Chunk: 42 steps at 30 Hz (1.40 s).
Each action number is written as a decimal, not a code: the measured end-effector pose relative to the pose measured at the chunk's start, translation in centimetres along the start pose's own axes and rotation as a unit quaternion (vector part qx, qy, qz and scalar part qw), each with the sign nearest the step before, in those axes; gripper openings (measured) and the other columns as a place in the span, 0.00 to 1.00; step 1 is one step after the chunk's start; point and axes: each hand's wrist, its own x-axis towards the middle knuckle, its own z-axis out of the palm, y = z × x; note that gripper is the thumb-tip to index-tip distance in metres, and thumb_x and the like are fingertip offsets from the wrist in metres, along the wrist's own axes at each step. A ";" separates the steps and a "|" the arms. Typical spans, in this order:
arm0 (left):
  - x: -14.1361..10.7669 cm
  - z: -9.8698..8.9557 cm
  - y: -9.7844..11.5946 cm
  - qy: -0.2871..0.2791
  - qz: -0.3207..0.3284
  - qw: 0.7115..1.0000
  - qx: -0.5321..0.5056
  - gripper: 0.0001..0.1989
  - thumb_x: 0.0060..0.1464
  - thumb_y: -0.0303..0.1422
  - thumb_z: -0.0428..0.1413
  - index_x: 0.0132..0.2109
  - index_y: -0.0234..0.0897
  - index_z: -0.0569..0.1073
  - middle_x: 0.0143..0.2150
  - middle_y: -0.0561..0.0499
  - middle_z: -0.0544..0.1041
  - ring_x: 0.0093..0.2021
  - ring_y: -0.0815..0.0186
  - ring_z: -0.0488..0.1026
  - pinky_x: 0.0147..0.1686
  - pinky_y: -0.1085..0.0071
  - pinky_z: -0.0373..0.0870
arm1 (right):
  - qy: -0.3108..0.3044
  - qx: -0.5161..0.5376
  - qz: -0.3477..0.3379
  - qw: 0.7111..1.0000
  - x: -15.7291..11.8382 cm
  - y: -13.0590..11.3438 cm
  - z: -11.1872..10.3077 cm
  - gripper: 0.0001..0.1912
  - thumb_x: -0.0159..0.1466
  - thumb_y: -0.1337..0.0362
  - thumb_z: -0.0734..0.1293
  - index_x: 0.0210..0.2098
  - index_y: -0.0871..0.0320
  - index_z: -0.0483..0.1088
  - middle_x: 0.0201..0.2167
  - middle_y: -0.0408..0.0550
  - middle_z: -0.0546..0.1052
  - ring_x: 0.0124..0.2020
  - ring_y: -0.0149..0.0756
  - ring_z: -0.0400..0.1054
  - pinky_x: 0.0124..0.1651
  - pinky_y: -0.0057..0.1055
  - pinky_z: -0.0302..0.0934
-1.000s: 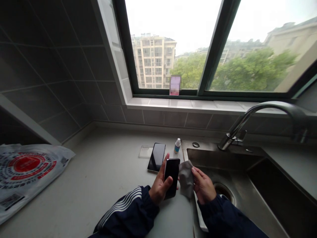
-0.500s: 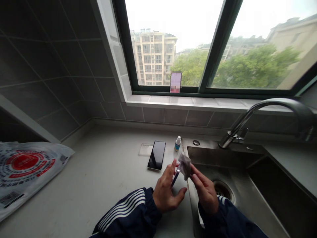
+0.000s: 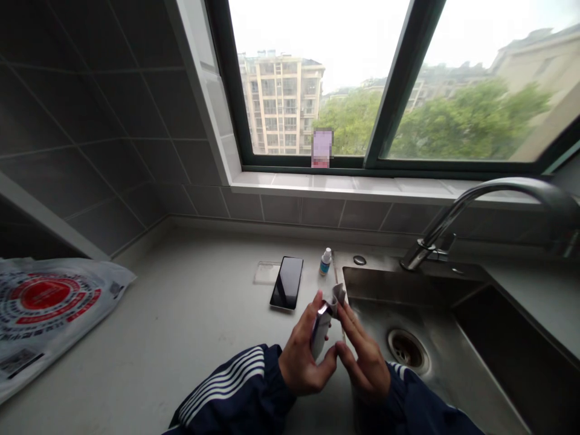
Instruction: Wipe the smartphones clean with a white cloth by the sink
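Observation:
My left hand (image 3: 302, 356) is wrapped round a slim phone (image 3: 321, 329) with a shiny purple edge, tilted up on its side. Against the phone's top edge lies a small grey cloth (image 3: 338, 296), pinched in the fingers of my right hand (image 3: 366, 353). The two thumbs come close together below the phone. Just beyond my left hand, a second phone (image 3: 287, 283) with a black screen lies flat on the counter. A clear phone case (image 3: 265, 272) is partly under it. To its right stands a little white-capped bottle (image 3: 325, 261) with a blue label.
A steel sink (image 3: 444, 326) with a drain (image 3: 408, 350) borders my right hand. The curved tap (image 3: 453, 208) rises behind it. On the far left of the counter (image 3: 203, 338) lies a printed plastic bag (image 3: 49, 314). A window sill (image 3: 353, 184) runs along the back.
My right hand has moved left, bringing the cloth onto the phone's upper edge. The phone has turned so more of its pale face shows. My left thumb has drawn in.

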 end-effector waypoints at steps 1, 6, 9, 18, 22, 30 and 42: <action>0.1 -0.1 0.2 -0.004 -0.014 0.999 -0.036 0.43 0.52 0.31 0.57 0.69 0.43 0.44 0.70 0.39 0.52 0.62 0.49 0.63 0.59 0.52 0.63 | -0.001 0.000 0.015 1.000 -0.1 0.3 0.1 0.31 0.70 0.63 0.55 0.70 0.57 0.43 0.70 0.50 0.45 0.69 0.47 0.43 0.68 0.46 0.44; 0.5 -0.5 0.3 -0.036 -0.078 0.966 -0.245 0.38 0.57 0.36 0.54 0.69 0.43 0.45 0.66 0.40 0.60 0.52 0.55 0.71 0.52 0.55 0.70 | -0.004 -0.032 0.012 0.999 0.1 0.6 0.6 0.31 0.71 0.58 0.53 0.70 0.59 0.41 0.71 0.51 0.41 0.70 0.52 0.37 0.68 0.51 0.42; 0.7 -0.5 -0.2 -0.006 -0.087 0.947 -0.309 0.31 0.58 0.38 0.53 0.66 0.41 0.55 0.65 0.43 0.62 0.62 0.52 0.62 0.61 0.55 0.59 | -0.020 -0.091 -0.038 0.995 0.4 0.2 0.7 0.33 0.71 0.56 0.52 0.70 0.62 0.40 0.70 0.56 0.43 0.70 0.57 0.34 0.67 0.59 0.37; 1.8 -0.2 -1.0 0.109 -0.255 0.768 -0.578 0.31 0.59 0.53 0.44 0.55 0.32 0.69 0.49 0.39 0.77 0.52 0.51 0.73 0.59 0.52 0.60 | -0.142 -0.104 -0.148 0.973 0.5 -1.5 1.0 0.27 0.71 0.59 0.55 0.67 0.63 0.52 0.68 0.56 0.54 0.69 0.52 0.40 0.68 0.55 0.40; 2.4 -0.8 -0.9 0.108 -0.286 0.746 -0.592 0.36 0.57 0.57 0.41 0.52 0.28 0.71 0.37 0.41 0.78 0.36 0.58 0.76 0.46 0.58 0.69 | -0.169 -0.083 -0.173 0.967 0.6 -2.1 1.1 0.26 0.68 0.65 0.58 0.64 0.63 0.57 0.66 0.53 0.58 0.69 0.50 0.41 0.68 0.53 0.43; 2.7 -1.7 -1.6 0.056 -0.334 0.720 -0.606 0.43 0.54 0.61 0.40 0.54 0.23 0.70 0.40 0.37 0.78 0.36 0.58 0.76 0.41 0.62 0.69 | -0.150 -0.026 -0.197 0.968 0.5 -2.5 0.5 0.26 0.66 0.67 0.60 0.64 0.61 0.57 0.66 0.55 0.59 0.69 0.48 0.45 0.66 0.50 0.50; 2.4 -0.7 -2.2 0.015 -0.300 0.724 -0.621 0.36 0.54 0.59 0.46 0.51 0.31 0.71 0.51 0.35 0.75 0.55 0.50 0.70 0.55 0.52 0.64 | -0.175 -0.181 -0.122 0.960 0.3 -0.9 1.6 0.34 0.69 0.58 0.60 0.69 0.62 0.45 0.69 0.54 0.50 0.70 0.52 0.39 0.68 0.52 0.40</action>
